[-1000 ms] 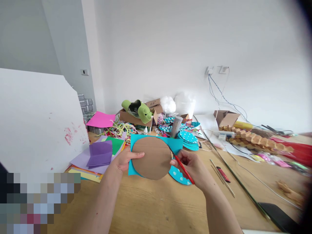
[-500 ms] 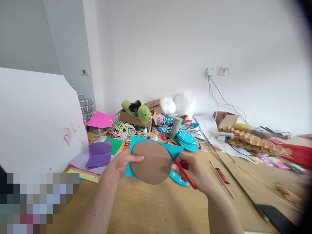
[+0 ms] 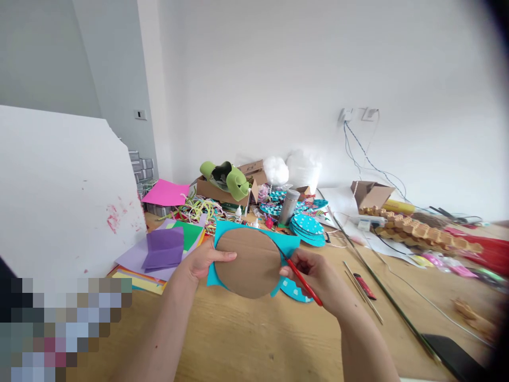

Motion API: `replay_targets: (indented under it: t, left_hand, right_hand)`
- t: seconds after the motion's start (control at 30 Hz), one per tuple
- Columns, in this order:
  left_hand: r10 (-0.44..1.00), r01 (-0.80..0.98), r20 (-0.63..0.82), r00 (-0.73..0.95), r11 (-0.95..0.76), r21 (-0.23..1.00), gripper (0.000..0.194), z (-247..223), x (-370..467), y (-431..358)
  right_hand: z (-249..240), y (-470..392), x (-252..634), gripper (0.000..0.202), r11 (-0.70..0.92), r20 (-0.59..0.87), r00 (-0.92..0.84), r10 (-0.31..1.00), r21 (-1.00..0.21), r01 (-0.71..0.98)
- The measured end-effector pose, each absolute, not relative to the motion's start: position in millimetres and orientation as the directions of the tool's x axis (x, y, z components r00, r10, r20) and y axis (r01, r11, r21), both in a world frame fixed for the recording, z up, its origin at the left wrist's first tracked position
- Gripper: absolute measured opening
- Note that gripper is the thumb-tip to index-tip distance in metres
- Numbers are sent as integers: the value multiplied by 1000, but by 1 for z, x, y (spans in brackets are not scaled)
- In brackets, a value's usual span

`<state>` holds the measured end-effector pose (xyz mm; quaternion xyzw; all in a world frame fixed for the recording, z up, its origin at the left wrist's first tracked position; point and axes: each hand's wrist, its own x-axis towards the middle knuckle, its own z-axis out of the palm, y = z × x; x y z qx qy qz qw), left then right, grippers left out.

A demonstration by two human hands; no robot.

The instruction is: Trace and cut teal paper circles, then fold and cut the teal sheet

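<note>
My left hand (image 3: 207,258) grips the left edge of a brown cardboard disc (image 3: 248,262), thumb on top. Against the back of the disc lies a sheet of blue paper (image 3: 292,242), showing past its edge at the corners. In my right hand (image 3: 308,268) are red-handled scissors (image 3: 303,281). Their blades meet the blue paper along the disc's right edge. A trimmed blue strip dangles near the disc's lower right. Below my right hand, a blue disc with white patches (image 3: 296,292) rests on the table, partly covered.
Colored paper sheets (image 3: 163,249) lie at left beside a white board (image 3: 67,196). Behind my hands are a stack of blue discs (image 3: 308,229), a grey cylinder (image 3: 289,207) and a cardboard box (image 3: 217,193). A red cutter (image 3: 365,286) and thin sticks (image 3: 363,292) lie at right.
The scissors have shifted slightly along the disc's right edge, and a blue strip now hangs at its lower right. My left hand keeps its hold. The view has moved a little.
</note>
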<state>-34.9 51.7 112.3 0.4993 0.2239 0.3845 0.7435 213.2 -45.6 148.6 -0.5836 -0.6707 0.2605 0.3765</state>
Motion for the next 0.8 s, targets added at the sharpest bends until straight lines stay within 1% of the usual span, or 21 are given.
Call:
replay_targets:
  t: [0.27,0.47,0.57,0.63,0.8]
  left_hand:
    - [755,-311,53,654,204,928,57,110,-35,53]
    - [740,-295,28,672,233,927,57,109,-35,54]
    - [763,-285,30,646,205,937,56,110,-35,53]
    - [772,-293,43,634,188,937,57,110,-35,53]
    - [761,-332,68,645,199,922,58,107,-36,54]
  right_hand:
    - [147,-45,214,44,182,165,-82,983,-795,579]
    - [145,-46,216,44,218,205,-94,974,-749,625]
    - [145,-46,217,45,233,233,-86,969,-729,644]
    - [146,-46,216,45,224,224,-80,971,-747,626]
    - [149,-48,213,49,165,135,-95,986,-831,531]
